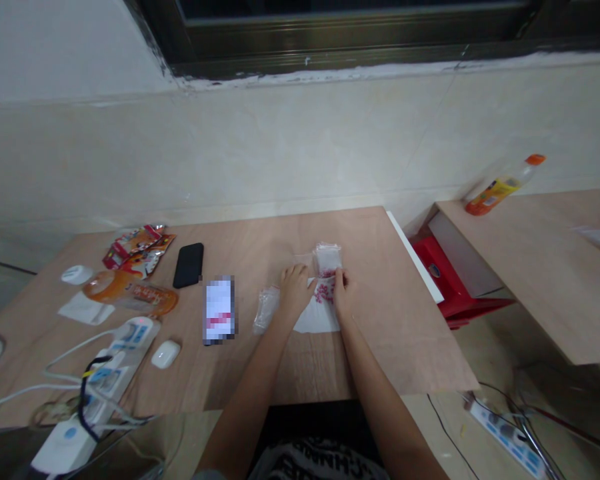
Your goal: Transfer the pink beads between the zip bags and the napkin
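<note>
A white sheet of paper [313, 320] lies on the table in front of me, with small pink-red pieces [325, 291] scattered over its upper part. Small clear plastic bags [329, 253] lie just beyond its far edge, with some pink at their near end. My left hand [295, 291] rests palm down on the paper's left side, fingers stretched out. At the right edge, where paper and bags meet, my right hand [343, 293] has its thumb and bent fingers closed at a bag's near corner; the exact grip is too small to see. More clear bags [266, 309] lie left of my left hand.
Left on the table are a lit phone [219, 310], a black phone [189, 265], a white earphone case [165, 355], a power strip [115, 373] with cables, an orange bottle [133, 293] on its side and snack packets [140, 250]. A red stool [445, 280] stands between the tables.
</note>
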The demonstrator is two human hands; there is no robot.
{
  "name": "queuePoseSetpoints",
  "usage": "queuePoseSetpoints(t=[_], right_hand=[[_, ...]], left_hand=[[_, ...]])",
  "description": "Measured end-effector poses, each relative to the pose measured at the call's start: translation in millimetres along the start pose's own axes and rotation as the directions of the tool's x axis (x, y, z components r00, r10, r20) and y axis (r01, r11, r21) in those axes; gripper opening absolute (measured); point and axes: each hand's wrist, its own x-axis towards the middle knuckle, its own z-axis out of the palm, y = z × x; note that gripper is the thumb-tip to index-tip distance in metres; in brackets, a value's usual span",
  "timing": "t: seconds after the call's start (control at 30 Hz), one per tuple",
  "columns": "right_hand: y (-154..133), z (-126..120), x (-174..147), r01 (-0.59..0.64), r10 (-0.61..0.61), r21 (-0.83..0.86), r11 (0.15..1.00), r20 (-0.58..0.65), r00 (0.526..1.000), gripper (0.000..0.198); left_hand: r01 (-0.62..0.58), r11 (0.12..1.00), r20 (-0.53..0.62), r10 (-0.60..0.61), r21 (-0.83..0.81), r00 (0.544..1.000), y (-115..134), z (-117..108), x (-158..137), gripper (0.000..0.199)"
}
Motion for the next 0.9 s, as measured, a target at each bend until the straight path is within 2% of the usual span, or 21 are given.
queuePoseSetpoints(t=[0.13, 0.2, 0.27, 0.33, 0.4, 0.47, 0.53, 0.57, 0.63, 0.77, 0.83, 0.9], right_hand=[[-4.6, -1.7, -1.1, -0.017, 0.020, 0.092, 0.996, -0.030, 0.999, 0.049], [-2.3, -2.0, 0.0, -0.045, 0.054, 0.146, 0.988, -0.052, 0.997, 0.047], [0.6, -3.4, 2.4, -0.077, 0.091, 0.196, 0.977, -0.062, 0.994, 0.045], [0.8, -6.7, 5.0, -0.101, 0.120, 0.242, 0.965, -0.068, 0.990, 0.043], [-4.0, -11.9, 5.9, -0.089, 0.107, 0.264, 0.960, -0.052, 0.993, 0.040], [-13.7, -17.4, 3.3, -0.059, 0.050, 0.266, 0.962, 0.042, 0.998, 0.037], [-25.6, -21.2, -3.4, -0.056, -0.009, 0.264, 0.963, 0.240, 0.971, 0.036], [-31.3, -22.1, -7.9, -0.072, -0.023, 0.256, 0.964, 0.348, 0.937, 0.037], [-40.3, -22.2, -17.7, -0.119, -0.017, 0.254, 0.960, 0.474, 0.880, 0.040], [-48.7, -20.9, -32.5, -0.129, -0.027, 0.258, 0.957, 0.525, 0.851, 0.036], [-50.4, -21.7, -35.9, -0.111, -0.042, 0.254, 0.961, 0.528, 0.848, 0.033], [-52.1, -23.3, -37.3, -0.091, -0.052, 0.244, 0.966, 0.523, 0.851, 0.032]], left_hand=[[0.043, 0.976, -0.202, -0.087, -0.215, 0.975, -6.5, -20.1, -1.8, 0.023], [0.066, 0.921, -0.264, -0.178, -0.385, 0.948, -9.9, -30.2, -6.0, 0.019], [0.093, 0.807, -0.271, -0.301, -0.584, 0.914, -12.6, -39.4, -12.5, 0.017], [0.105, 0.625, -0.210, -0.409, -0.773, 0.888, -14.4, -47.4, -20.6, 0.024], [0.103, 0.428, -0.121, -0.465, -0.898, 0.877, -15.0, -54.7, -29.0, 0.033], [0.105, 0.291, -0.051, -0.483, -0.951, 0.874, -14.4, -61.0, -36.7, 0.039], [0.105, 0.232, -0.023, -0.493, -0.967, 0.870, -13.2, -65.7, -42.6, 0.041], [0.105, 0.221, -0.019, -0.498, -0.970, 0.867, -12.7, -67.2, -44.7, 0.042], [0.104, 0.223, -0.024, -0.504, -0.969, 0.863, -12.5, -68.4, -47.4, 0.042], [0.109, 0.304, -0.057, -0.488, -0.946, 0.871, -15.9, -67.1, -48.8, 0.040], [0.105, 0.421, -0.126, -0.486, -0.901, 0.865, -17.5, -67.5, -49.9, 0.039], [0.093, 0.611, -0.273, -0.479, -0.786, 0.834, -16.7, -69.6, -52.5, 0.037]])
